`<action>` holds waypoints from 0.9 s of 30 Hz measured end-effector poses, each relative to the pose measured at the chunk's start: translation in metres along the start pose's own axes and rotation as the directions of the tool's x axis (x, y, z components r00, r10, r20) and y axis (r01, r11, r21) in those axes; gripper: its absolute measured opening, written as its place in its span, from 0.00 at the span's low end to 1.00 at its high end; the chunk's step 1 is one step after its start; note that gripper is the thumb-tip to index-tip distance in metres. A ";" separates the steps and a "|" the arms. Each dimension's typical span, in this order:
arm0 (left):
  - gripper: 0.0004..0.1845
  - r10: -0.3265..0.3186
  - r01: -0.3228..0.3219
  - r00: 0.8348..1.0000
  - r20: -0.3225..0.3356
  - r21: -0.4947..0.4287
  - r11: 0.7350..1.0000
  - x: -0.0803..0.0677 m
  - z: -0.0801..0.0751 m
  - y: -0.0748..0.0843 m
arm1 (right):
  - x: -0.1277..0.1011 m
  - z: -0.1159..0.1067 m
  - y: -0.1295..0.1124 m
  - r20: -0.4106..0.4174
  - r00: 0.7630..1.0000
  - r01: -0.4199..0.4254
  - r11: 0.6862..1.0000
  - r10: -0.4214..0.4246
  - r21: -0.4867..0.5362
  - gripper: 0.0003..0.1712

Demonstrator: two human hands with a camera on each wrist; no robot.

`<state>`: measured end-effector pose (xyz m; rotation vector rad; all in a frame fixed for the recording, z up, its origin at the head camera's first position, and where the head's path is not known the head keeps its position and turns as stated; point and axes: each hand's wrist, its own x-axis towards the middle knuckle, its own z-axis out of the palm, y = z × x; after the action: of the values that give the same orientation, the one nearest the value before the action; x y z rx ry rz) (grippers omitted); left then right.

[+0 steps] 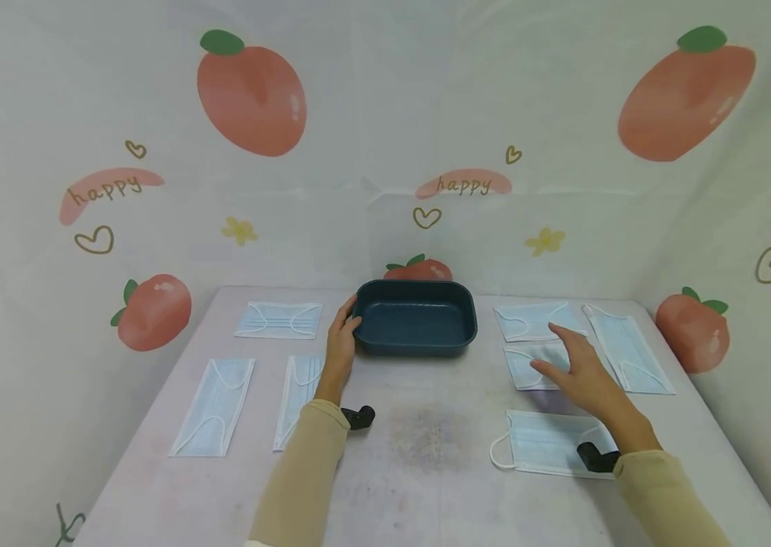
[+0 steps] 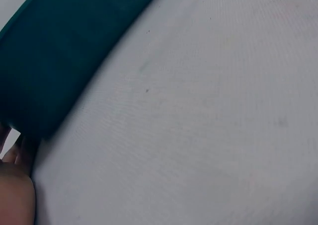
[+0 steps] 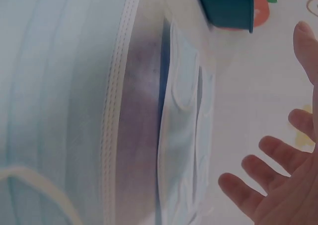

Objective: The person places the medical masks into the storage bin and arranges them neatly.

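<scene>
- Right hand: 4 o'clock, fingers spread.
- Mask: 9 o'clock, close-up; strap at 8.
- Two masks: centre, side by side.
- Bin: 1 o'clock.

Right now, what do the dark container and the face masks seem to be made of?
The dark container: probably plastic, smooth with a slight sheen, judging by its even color and rounded rim; coated metal is possible. The face masks: likely thin nonwoven fabric, matte, with pleats and a dotted seam up close. Their ear loops: apparently soft elastic cord, since they curve loosely.
</scene>
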<state>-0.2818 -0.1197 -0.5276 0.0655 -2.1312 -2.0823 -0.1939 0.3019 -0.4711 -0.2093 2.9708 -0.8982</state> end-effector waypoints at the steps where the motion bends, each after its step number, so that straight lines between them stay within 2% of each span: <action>1: 0.28 0.000 0.000 1.000 0.000 0.000 1.000 0.000 0.000 -0.001 | -0.002 -0.002 0.002 0.001 1.000 -0.008 1.000 0.008 0.009 0.53; 14: 0.26 -0.016 0.016 0.999 0.045 0.011 1.000 0.000 -0.005 -0.001 | -0.033 -0.011 0.028 0.039 0.993 -0.114 0.989 0.111 0.097 0.54; 20: 0.25 -0.018 0.016 0.999 0.031 0.058 0.998 -0.001 -0.006 -0.001 | -0.048 -0.014 0.046 0.058 0.986 -0.160 0.981 0.154 0.113 0.55; 27: 0.25 -0.013 0.012 1.000 0.013 0.087 0.996 -0.003 -0.003 -0.002 | -0.063 -0.016 0.062 0.090 0.972 -0.225 0.971 0.218 0.082 0.56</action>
<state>-0.2782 -0.1225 -0.5296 0.0750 -2.2346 -2.0014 -0.1401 0.3710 -0.4926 0.0862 2.7993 -0.9693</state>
